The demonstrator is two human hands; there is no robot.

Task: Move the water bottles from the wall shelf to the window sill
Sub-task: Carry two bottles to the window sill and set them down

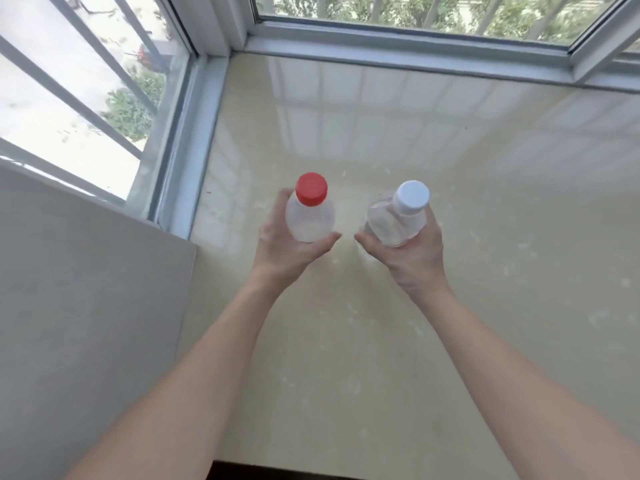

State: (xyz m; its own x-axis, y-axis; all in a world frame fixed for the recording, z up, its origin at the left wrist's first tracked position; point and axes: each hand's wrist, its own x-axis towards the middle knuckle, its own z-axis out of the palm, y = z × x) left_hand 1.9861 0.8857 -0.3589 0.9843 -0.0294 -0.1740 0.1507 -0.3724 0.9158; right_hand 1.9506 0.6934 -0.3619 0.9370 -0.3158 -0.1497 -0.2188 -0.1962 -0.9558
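Seen from above, a clear water bottle with a red cap (310,209) stands upright in my left hand (289,249), whose fingers and thumb curl round its body. A second clear bottle with a white cap (401,213) is gripped the same way by my right hand (414,256). Both bottles are over the glossy cream window sill (381,133), side by side and a short gap apart. The bottles' lower parts are hidden, so I cannot tell whether they touch the sill. The wall shelf is out of view.
Grey window frames (398,46) border the sill at the back and along the left side (194,140), with bars and trees outside. A grey wall panel (86,306) rises at the left. The sill's front edge (311,469) is at the bottom.
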